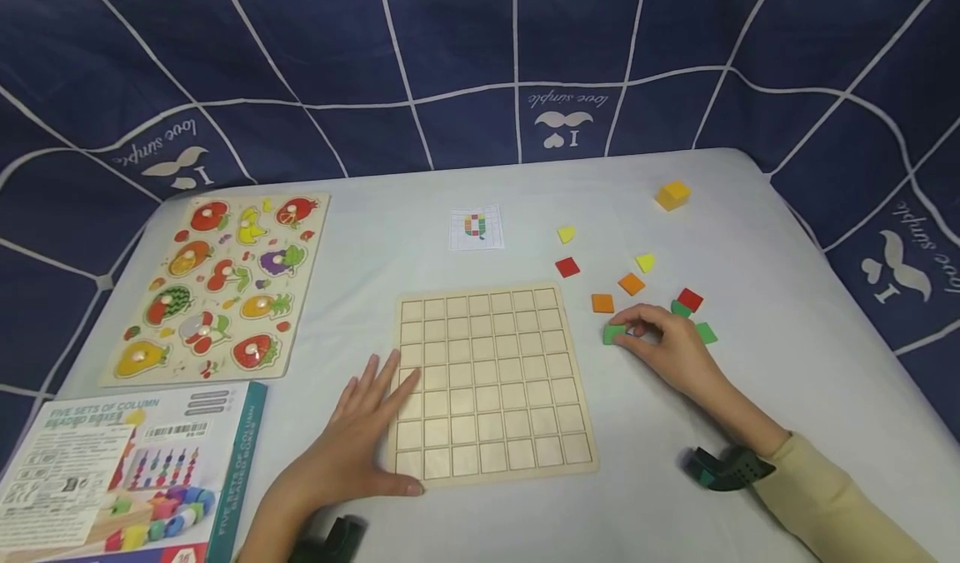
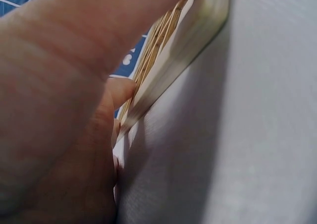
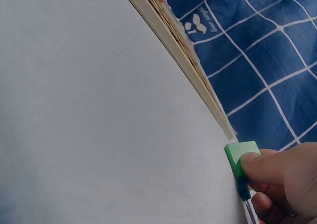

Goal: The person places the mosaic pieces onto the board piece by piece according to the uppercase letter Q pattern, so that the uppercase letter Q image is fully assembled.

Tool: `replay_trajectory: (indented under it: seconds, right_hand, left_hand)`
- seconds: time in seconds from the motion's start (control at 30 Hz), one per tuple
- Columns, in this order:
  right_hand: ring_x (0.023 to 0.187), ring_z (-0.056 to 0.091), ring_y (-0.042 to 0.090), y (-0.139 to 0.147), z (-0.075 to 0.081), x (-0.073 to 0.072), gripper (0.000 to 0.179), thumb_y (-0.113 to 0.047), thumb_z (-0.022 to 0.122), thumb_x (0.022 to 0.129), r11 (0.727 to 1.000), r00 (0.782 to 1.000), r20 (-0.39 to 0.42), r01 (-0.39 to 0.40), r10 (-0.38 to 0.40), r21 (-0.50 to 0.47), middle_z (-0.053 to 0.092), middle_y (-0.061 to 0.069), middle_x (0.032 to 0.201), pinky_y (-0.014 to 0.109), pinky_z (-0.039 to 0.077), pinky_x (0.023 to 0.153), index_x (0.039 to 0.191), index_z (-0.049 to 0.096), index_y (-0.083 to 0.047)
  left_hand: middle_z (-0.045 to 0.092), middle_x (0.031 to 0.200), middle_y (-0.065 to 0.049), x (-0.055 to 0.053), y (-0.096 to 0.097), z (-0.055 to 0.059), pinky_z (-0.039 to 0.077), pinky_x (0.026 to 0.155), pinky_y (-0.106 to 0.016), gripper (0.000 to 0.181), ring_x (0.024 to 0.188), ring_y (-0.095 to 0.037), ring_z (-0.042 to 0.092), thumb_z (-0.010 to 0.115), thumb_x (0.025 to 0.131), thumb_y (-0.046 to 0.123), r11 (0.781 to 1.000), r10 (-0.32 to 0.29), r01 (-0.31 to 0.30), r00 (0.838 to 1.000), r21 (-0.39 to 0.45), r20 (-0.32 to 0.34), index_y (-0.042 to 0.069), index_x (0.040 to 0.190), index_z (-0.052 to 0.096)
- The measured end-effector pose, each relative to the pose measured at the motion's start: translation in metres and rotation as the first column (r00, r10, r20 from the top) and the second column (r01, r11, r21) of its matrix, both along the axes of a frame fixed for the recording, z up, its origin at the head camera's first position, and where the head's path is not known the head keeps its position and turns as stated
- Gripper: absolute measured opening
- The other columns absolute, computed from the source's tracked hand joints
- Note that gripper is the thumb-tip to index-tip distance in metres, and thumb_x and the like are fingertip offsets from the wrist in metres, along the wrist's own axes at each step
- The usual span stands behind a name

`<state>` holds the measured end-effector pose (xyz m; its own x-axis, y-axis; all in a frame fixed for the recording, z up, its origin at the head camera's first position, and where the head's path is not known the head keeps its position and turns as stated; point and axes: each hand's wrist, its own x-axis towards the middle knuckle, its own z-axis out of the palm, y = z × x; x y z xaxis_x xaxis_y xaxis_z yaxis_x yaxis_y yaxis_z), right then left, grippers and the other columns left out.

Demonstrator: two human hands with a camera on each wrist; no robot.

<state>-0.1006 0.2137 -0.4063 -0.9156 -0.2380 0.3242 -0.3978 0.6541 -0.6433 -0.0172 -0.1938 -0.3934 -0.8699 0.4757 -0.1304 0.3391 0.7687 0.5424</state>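
A wooden grid board (image 1: pixel 487 384) with rows of square recesses lies in the middle of the table. My left hand (image 1: pixel 352 442) rests at its left side, fingers spread, index tip on the edge and thumb by the near corner. In the left wrist view the thumb and palm lie along the board's side (image 2: pixel 173 60). To the right of the board, my right hand (image 1: pixel 667 351) pinches a green square tile (image 1: pixel 612 334) between thumb and fingers. The right wrist view shows the thumb on the face of that green tile (image 3: pixel 242 152).
Around my right hand lie orange tiles (image 1: pixel 602 303), red tiles (image 1: pixel 567 267), green tiles (image 1: pixel 706 333) and yellow pieces (image 1: pixel 645 262). A pattern card (image 1: pixel 491 228) and a yellow block (image 1: pixel 672 196) sit farther back. At left are a fruit puzzle (image 1: pixel 217 288) and a boxed toy (image 1: pixel 127 471).
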Motion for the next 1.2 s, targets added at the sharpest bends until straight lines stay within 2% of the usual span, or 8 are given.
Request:
replay_trajectory:
  seconds: [0.23,0.37,0.53,0.7,0.83,1.03,1.13,1.2]
  right_hand:
    - [0.062,0.051,0.012,-0.002,0.009,-0.003,0.019,0.006,0.073,0.076,0.998,0.998,0.028,0.05,-0.049,-0.028,0.064,-0.001,0.077,0.015,0.041,0.053,0.091,0.07,-0.006]
    - [0.067,0.061,0.018,-0.012,0.022,-0.008,0.014,0.001,0.07,0.081,0.99,0.993,0.109,0.05,-0.036,-0.133,0.068,0.006,0.087,0.015,0.048,0.059,0.094,0.069,-0.002]
    - [0.073,0.064,0.019,-0.034,0.036,-0.012,0.013,-0.004,0.069,0.084,0.967,0.979,0.197,-0.003,0.055,-0.256,0.067,0.005,0.091,0.02,0.051,0.063,0.096,0.07,-0.004]
    - [0.078,0.066,0.028,-0.06,0.043,-0.017,0.013,-0.001,0.068,0.084,0.906,0.947,0.256,-0.074,0.195,-0.417,0.067,0.009,0.091,0.033,0.054,0.069,0.097,0.067,0.0]
    - [0.078,0.066,0.034,-0.078,0.042,-0.022,0.014,0.003,0.067,0.084,0.87,0.922,0.287,-0.094,0.259,-0.484,0.066,0.013,0.092,0.039,0.054,0.069,0.097,0.066,0.004]
    - [0.075,0.066,0.032,-0.096,0.031,-0.028,0.012,0.002,0.065,0.085,0.863,0.885,0.355,-0.093,0.3,-0.496,0.067,0.013,0.085,0.037,0.054,0.068,0.096,0.066,0.005]
    - [0.072,0.067,0.028,-0.102,0.023,-0.027,0.011,0.001,0.066,0.085,0.876,0.872,0.375,-0.113,0.314,-0.47,0.067,0.012,0.081,0.035,0.054,0.066,0.095,0.067,0.004]
    - [0.069,0.066,0.023,-0.105,0.019,-0.026,0.009,0.0,0.067,0.084,0.894,0.876,0.369,-0.136,0.31,-0.428,0.067,0.008,0.079,0.032,0.054,0.063,0.093,0.068,0.001]
  left_hand:
    - [-0.005,0.156,-0.006,-0.001,0.0,-0.001,-0.003,0.107,-0.049,0.127,0.139,-0.03,-0.011,0.075,0.05,0.07,1.0,-0.002,0.002,1.0,0.004,-0.004,0.019,0.151,0.017]
    - [-0.005,0.156,-0.006,0.0,0.0,-0.001,-0.003,0.107,-0.049,0.128,0.139,-0.029,-0.012,0.076,0.05,0.069,1.0,0.004,-0.004,1.0,0.004,0.0,0.018,0.151,0.017]
    - [-0.005,0.156,-0.005,0.0,0.0,-0.002,-0.003,0.107,-0.049,0.128,0.139,-0.029,-0.011,0.076,0.049,0.07,1.0,0.007,-0.007,1.0,0.004,-0.003,0.019,0.151,0.018]
    - [-0.004,0.156,-0.005,0.0,0.0,-0.003,-0.003,0.107,-0.049,0.128,0.139,-0.029,-0.01,0.077,0.049,0.069,1.0,0.0,-0.001,1.0,-0.002,-0.016,0.019,0.151,0.018]
    - [-0.004,0.156,-0.005,0.0,0.0,-0.003,-0.002,0.107,-0.05,0.127,0.139,-0.029,-0.011,0.075,0.05,0.071,1.0,-0.003,0.003,1.0,-0.013,-0.016,0.018,0.151,0.018]
    - [-0.003,0.156,-0.006,-0.002,0.001,-0.002,-0.001,0.107,-0.053,0.127,0.139,-0.03,-0.011,0.075,0.05,0.07,1.0,-0.007,0.006,1.0,-0.018,-0.019,0.018,0.151,0.019]
    - [-0.003,0.156,-0.006,-0.002,0.001,-0.002,-0.001,0.106,-0.054,0.127,0.139,-0.03,-0.01,0.078,0.05,0.067,1.0,-0.006,0.006,1.0,-0.017,-0.018,0.018,0.151,0.019]
    - [-0.003,0.156,-0.006,-0.002,0.001,-0.002,0.0,0.106,-0.054,0.127,0.139,-0.03,-0.01,0.079,0.05,0.066,1.0,-0.005,0.005,1.0,-0.017,-0.017,0.018,0.151,0.019]
